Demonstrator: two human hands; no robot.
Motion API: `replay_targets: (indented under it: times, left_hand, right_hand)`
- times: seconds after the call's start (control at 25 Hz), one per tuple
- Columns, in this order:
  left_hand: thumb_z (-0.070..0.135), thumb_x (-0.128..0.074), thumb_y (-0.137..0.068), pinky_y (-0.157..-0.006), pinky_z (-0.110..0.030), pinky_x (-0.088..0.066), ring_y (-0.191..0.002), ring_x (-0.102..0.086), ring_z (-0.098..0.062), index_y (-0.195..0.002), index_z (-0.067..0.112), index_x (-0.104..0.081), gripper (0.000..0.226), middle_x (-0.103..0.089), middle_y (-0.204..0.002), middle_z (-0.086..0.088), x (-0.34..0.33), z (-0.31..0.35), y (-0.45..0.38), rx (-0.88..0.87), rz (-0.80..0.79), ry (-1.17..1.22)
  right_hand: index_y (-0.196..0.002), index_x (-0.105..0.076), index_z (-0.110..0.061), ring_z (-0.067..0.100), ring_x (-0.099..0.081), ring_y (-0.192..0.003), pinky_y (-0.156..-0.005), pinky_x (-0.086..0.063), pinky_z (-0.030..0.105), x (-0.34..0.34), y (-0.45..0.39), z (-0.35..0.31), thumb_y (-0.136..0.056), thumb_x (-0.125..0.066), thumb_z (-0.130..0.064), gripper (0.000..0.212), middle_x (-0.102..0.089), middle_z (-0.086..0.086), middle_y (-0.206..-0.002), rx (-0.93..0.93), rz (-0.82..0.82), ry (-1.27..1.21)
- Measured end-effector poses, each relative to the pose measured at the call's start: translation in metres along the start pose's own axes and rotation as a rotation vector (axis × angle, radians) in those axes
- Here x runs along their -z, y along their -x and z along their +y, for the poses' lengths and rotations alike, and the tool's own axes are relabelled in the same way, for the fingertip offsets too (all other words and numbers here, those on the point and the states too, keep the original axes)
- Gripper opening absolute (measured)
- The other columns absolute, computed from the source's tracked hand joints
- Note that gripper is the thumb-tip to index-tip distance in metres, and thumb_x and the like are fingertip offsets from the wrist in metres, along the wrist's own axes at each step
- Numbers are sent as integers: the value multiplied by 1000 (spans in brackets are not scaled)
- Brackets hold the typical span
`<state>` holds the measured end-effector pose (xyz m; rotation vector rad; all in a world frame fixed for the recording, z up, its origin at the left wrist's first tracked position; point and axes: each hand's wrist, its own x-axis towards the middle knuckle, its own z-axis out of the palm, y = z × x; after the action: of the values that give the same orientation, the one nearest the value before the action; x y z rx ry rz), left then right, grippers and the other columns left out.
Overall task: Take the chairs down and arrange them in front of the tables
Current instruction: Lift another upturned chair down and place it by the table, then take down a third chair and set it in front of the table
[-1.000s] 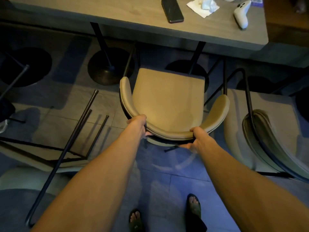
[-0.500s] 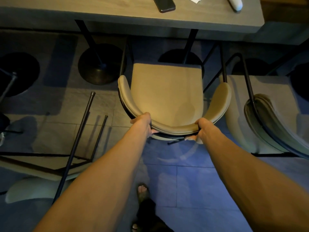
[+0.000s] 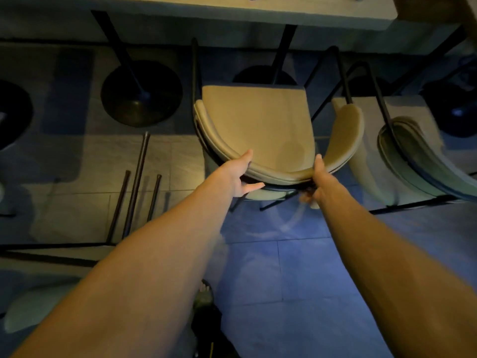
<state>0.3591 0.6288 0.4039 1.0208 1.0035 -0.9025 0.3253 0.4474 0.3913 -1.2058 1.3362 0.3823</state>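
A tan padded chair (image 3: pixel 258 125) with a curved backrest stands upright on the floor, its seat front tucked toward the grey table (image 3: pixel 258 14) above it. My left hand (image 3: pixel 238 174) grips the left part of the backrest from behind. My right hand (image 3: pixel 316 182) grips the right part of the same backrest, thumb on top. The chair's black legs are mostly hidden under the seat.
An overturned pale chair (image 3: pixel 402 148) lies close on the right, its black legs pointing up. Another overturned chair (image 3: pixel 134 187) lies at lower left with dark legs sticking out. Round black table bases (image 3: pixel 140 94) stand under the table. My feet (image 3: pixel 206 301) are on the tiled floor.
The tan chair has slid forward toward the table with both hands still on its backrest, and I have stepped closer; the table's top objects have left the view.
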Motion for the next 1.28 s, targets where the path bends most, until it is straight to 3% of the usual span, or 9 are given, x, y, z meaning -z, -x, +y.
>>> replay_targets:
  times: [0.12, 0.24, 0.36, 0.48, 0.64, 0.8, 1.0, 1.16, 1.28]
  left_hand:
    - [47, -52, -94, -83, -40, -54, -132, -48, -31, -130, 14, -49, 49, -49, -141, -9, 59, -16, 22, -113, -70, -97]
    - [45, -39, -100, -72, -32, -51, -110, -59, -23, -120, 21, -52, 34, -58, -120, -4, 155, -39, 48, -184, 16, -153]
    - [35, -37, -102, -73, -27, -47, -83, -56, -14, -92, 23, -53, 22, -56, -94, 2, 263, -65, 72, -160, 111, -107]
    - [33, -37, -103, -94, -35, -44, -102, -56, -20, -96, 17, -54, 25, -58, -100, -1, 372, -98, 91, -143, 241, 3]
    - [32, -39, -102, -67, -26, -45, -75, -56, -14, -88, 15, -55, 27, -54, -79, 0, 495, -137, 88, -103, 282, 146]
    - [31, -42, -101, -67, -26, -44, -72, -55, -12, -89, 18, -56, 23, -56, -81, 1, 611, -181, 44, -22, 328, 213]
    - [35, -48, -99, -88, -33, -43, -107, -55, -17, -113, 15, -54, 25, -60, -106, -2, 713, -253, -54, 75, 364, 257]
    - [41, -58, -92, -72, -32, -48, -86, -57, -17, -85, 20, -57, 22, -66, -66, 4, 758, -294, -164, 153, 371, 294]
    - [49, -65, -84, -90, -35, -45, -116, -52, -20, -106, 18, -54, 39, -57, -108, -4, 780, -320, -231, 177, 404, 327]
  right_hand:
    - [-148, -38, -16, 24, -61, -105, -88, -50, 44, -41, 38, 73, -82, -37, -80, 92, -54, 8, -138, 16, -202, 18]
    - [-142, -45, -10, 23, -61, -106, -87, -46, 37, -98, 86, 149, -96, -40, -60, 68, -58, 11, -140, -17, -403, 29]
    - [-132, -53, -7, 25, -64, -103, -70, -46, 31, -150, 132, 220, -102, -44, -37, 44, -63, 14, -130, -56, -492, 142]
    - [-117, -57, -11, 16, -60, -79, -65, -43, 27, -204, 175, 292, -103, -42, -32, 29, -64, 10, -105, -78, -573, 213]
    - [-104, -56, -18, 14, -59, -71, -63, -44, 27, -268, 211, 386, -102, -44, -32, 18, -64, 3, -88, -143, -663, 221]
    - [-103, -57, -17, 16, -60, -70, -59, -43, 27, -325, 205, 498, -101, -46, -32, 19, -64, 5, -88, -261, -593, 202]
    - [-87, -55, -18, 17, -58, -74, -65, -40, 25, -360, 131, 618, -103, -40, -32, 26, -62, 4, -84, -447, -426, 131]
    - [-89, -55, -21, 17, -60, -85, -72, -47, 30, -379, 37, 705, -102, -41, -40, 27, -64, 4, -98, -540, -312, 29]
    - [-81, -50, -23, 14, -66, -68, -70, -48, 30, -395, -23, 758, -98, -47, -48, 31, -68, 3, -76, -607, -259, -49]
